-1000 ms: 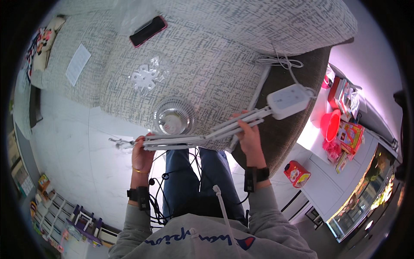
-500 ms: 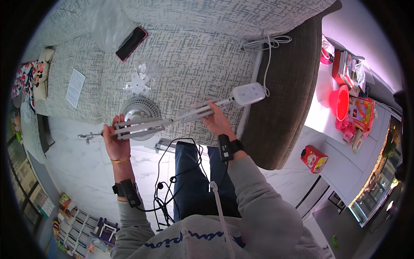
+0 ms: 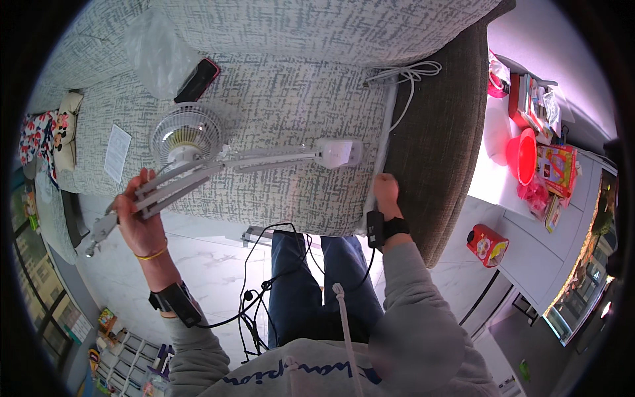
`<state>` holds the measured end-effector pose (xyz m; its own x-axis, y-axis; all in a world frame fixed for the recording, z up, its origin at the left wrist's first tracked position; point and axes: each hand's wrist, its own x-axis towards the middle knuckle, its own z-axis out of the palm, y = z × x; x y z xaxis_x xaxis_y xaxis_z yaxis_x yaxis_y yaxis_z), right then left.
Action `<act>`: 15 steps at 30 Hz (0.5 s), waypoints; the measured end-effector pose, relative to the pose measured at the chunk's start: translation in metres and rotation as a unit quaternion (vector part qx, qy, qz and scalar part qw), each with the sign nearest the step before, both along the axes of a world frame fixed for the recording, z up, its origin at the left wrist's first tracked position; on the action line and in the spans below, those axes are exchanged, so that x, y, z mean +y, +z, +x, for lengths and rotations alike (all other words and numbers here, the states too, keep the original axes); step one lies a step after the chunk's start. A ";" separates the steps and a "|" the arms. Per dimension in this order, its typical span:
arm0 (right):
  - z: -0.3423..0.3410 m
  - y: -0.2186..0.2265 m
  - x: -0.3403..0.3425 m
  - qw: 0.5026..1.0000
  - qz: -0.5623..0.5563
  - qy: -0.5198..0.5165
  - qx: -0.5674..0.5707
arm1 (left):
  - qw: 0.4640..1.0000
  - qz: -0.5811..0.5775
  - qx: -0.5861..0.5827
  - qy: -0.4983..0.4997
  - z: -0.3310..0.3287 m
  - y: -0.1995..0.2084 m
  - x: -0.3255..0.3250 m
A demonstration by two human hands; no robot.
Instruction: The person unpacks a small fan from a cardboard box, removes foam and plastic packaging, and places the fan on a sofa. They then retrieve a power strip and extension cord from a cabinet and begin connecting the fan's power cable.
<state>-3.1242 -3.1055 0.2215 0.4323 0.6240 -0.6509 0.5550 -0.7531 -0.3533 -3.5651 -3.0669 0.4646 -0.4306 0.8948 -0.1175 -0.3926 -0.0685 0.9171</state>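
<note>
My left hand (image 3: 142, 212) is wrapped round a pale grey folding arm (image 3: 172, 192) made of thin parallel bars. A small round fan (image 3: 187, 129) with a wire cage lies face up on the sofa, beside the hand and apparently joined to the bars. From there the arm runs right to a white rounded block (image 3: 339, 153) resting on the seat. My right hand (image 3: 386, 188) is closed in a fist beside the dark sofa arm, away from the folding arm. Whether anything is inside that fist is hidden.
A phone (image 3: 197, 81) and a clear plastic bag (image 3: 155, 56) lie behind the fan. A printed sheet (image 3: 117, 153) is at the left. White cable (image 3: 413, 69) is bundled by the sofa arm (image 3: 436, 159). Black wires (image 3: 254, 291) hang before my legs. A red container (image 3: 488, 245) stands at right.
My right hand has let go of the folding arm and moved right. The left hand has shifted left; the fan has moved back and left, and the white block has come left.
</note>
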 end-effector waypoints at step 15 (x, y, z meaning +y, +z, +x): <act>-0.006 0.000 -0.013 0.952 0.035 -0.196 0.235 | 0.993 -0.104 -0.049 0.008 -0.001 -0.032 0.021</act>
<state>-3.1302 -3.1183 0.2219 0.3124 0.5235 -0.7927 0.0057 -0.8355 -0.5495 -3.5666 -3.0460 0.4328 -0.4217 0.8399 -0.3416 -0.4817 0.1117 0.8692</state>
